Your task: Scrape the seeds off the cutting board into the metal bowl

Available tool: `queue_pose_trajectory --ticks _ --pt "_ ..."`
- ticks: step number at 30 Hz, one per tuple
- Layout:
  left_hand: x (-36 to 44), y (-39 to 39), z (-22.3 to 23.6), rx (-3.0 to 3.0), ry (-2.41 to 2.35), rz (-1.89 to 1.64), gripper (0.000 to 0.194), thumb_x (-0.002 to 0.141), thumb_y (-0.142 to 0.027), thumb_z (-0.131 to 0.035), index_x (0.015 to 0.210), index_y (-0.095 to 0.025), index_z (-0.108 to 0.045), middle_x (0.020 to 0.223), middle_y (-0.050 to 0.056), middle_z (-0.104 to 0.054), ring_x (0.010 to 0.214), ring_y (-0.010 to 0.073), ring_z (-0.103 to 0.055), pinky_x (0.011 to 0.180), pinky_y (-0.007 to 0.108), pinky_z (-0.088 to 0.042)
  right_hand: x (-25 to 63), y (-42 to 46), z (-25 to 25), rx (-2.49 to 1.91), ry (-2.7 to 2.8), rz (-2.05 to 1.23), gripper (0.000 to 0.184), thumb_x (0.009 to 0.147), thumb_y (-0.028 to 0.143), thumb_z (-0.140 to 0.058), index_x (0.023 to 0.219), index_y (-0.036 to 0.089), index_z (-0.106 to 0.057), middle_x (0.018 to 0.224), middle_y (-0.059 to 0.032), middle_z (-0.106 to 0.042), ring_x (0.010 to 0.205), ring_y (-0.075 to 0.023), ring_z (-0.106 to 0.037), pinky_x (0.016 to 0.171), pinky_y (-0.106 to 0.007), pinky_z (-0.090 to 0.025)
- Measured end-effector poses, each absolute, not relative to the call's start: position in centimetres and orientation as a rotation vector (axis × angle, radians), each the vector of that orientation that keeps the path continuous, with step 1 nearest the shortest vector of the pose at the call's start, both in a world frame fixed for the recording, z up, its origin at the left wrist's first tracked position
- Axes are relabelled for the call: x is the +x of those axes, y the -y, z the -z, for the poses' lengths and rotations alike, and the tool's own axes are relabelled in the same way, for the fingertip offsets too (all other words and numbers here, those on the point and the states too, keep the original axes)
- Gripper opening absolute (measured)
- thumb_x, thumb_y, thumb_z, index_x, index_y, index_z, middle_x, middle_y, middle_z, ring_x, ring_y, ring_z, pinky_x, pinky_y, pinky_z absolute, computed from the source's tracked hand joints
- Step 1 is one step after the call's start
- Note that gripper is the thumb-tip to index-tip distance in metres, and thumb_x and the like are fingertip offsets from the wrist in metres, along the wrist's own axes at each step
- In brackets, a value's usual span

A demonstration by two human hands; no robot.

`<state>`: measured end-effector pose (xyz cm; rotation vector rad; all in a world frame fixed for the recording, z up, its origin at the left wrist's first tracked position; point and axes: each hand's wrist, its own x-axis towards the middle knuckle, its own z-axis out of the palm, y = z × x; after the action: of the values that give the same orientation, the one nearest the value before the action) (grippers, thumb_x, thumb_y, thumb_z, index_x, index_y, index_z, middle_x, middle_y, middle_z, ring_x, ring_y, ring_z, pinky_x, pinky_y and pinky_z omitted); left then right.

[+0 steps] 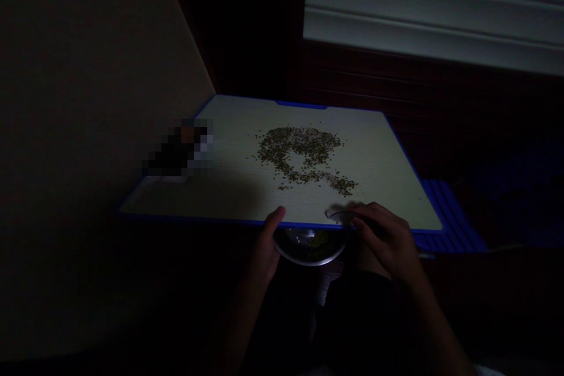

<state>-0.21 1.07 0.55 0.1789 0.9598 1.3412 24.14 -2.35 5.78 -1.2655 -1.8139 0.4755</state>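
the right hand (390, 241) is pinching a thin tool (342, 215) near the board (374, 153)'s edge, grains (308, 141) lying beyond; the left hand (267, 247) is hugging board and bowl (311, 262), its grip unclear; low, gentle strokes are probably suiting such loose grains

In the dim light around me, a plain wall (88, 100) rises on my left; ahead, pale horizontal slats (432, 12) sit above dark reddish-brown wood panelling (352, 79), with blue striped fabric (449, 211) lower right.
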Motion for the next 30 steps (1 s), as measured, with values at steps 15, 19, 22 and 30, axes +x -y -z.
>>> queue_pose_trajectory --ticks 15,19,22,30 --pt "-0.3 -1.0 -0.6 0.182 -1.001 -1.324 0.035 0.075 -0.030 -0.089 0.106 -0.016 -0.079 0.108 0.009 -0.083 0.116 0.0311 -0.074 0.111 0.046 -0.053 23.7 3.2 -5.7 -1.245 1.835 -0.516 0.024 0.099 0.027 -0.066 0.121 0.033 -0.074 0.108 -0.0030 -0.078 0.098 -0.0210 -0.074 0.084 -0.039 -0.061" --pt "-0.2 -1.0 -0.6 0.183 -0.992 -1.340 0.030 0.077 -0.028 -0.088 0.105 -0.018 -0.079 0.107 0.007 -0.083 0.118 0.0301 -0.074 0.113 0.046 -0.051 23.8 3.4 -5.6 -1.262 1.813 -0.505 0.024 0.100 0.026 -0.065 0.122 0.031 -0.074 0.113 -0.0043 -0.078 0.102 -0.0216 -0.074 0.087 -0.039 -0.061" --pt "-0.1 -1.0 -0.7 0.177 -0.981 -1.358 0.028 0.080 -0.025 -0.085 0.107 -0.019 -0.078 0.111 0.006 -0.083 0.121 0.0293 -0.072 0.114 0.045 -0.051 24.1 3.3 -5.6 -1.322 1.796 -0.475 0.024 0.100 0.028 -0.064 0.122 0.030 -0.073 0.114 -0.0050 -0.079 0.104 -0.0228 -0.075 0.090 -0.039 -0.061" --pt "-0.2 -0.9 -0.8 0.193 -0.966 -1.350 0.035 0.079 -0.027 -0.086 0.113 -0.020 -0.078 0.115 0.007 -0.082 0.119 0.0297 -0.073 0.114 0.047 -0.051 26.0 2.1 -5.0 -1.537 1.624 -0.269 0.028 0.099 0.038 -0.064 0.122 0.026 -0.074 0.111 -0.0065 -0.080 0.101 -0.0250 -0.076 0.090 -0.042 -0.061"
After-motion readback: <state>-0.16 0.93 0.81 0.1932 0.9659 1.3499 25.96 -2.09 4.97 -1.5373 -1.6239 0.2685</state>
